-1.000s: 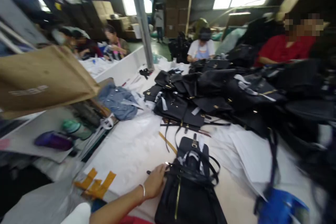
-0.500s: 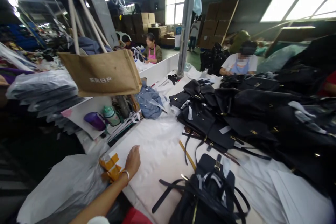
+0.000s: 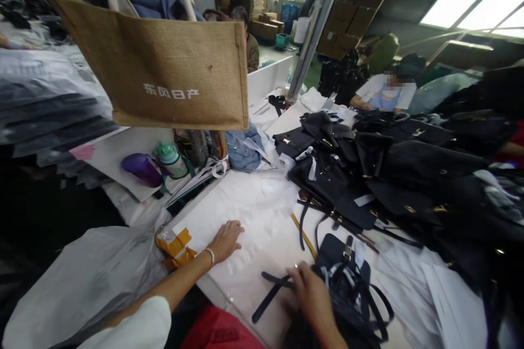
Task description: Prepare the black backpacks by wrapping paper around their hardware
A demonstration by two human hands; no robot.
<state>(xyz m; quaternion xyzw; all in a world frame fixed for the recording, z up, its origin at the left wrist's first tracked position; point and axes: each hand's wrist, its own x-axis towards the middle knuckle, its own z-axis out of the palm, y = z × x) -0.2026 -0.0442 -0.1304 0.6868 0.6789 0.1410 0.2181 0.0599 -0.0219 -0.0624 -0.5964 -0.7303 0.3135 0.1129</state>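
My left hand (image 3: 226,241) lies palm down on the white sheet (image 3: 257,196) over the table, fingers apart, a bracelet at its wrist. Orange tape (image 3: 178,245) is stuck at the table edge beside that wrist. On the right, my right hand (image 3: 308,289) is over the near black bag (image 3: 335,251), by its dark straps (image 3: 268,300). Its fingers are bent and blurred, so whether they grip a strap cannot be seen. The bag has a gold-coloured buckle and pale wrapping on its straps.
Black bags (image 3: 323,180) are heaped at the right, with white sheets (image 3: 442,289) nearer. A jute bag (image 3: 180,73) hangs at upper left above a purple cup (image 3: 141,169) and a green bottle (image 3: 172,161). Denim cloth (image 3: 244,150) lies behind. A person (image 3: 387,92) sits across the table.
My right hand has come into view over the near black bag. My left hand has moved right, its fingers now spread on the sheet. The view has shifted, and the jute bag looks larger.
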